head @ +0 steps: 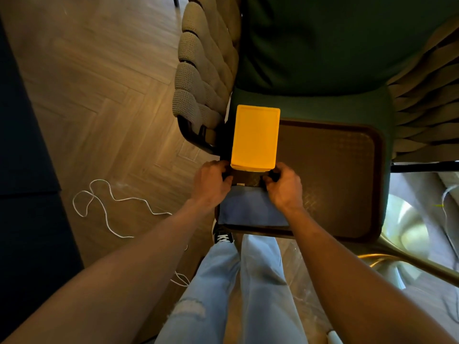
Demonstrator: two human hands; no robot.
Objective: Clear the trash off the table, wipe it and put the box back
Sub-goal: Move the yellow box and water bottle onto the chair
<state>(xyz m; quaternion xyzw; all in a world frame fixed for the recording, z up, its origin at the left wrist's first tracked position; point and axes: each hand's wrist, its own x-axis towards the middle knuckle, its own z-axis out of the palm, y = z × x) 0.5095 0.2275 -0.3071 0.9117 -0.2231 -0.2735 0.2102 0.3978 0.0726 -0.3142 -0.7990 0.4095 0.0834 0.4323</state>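
Head view, looking down. Yellow box (254, 137) sits at the left edge of a dark brown tray (347, 175), which rests on a green chair seat (323, 105). Left hand (212, 181) and right hand (284, 186), fingers curled, each grip the near bottom corners of the box. A blue cloth (250, 207) lies on the tray's near-left corner, just below both hands. White cord (111, 199) trails on the wooden floor (99, 95) to the left.

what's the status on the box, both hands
Left hand and right hand both grip the near end of the yellow-lidded box. Box over brown tray on chair. Blue cloth under wrists.
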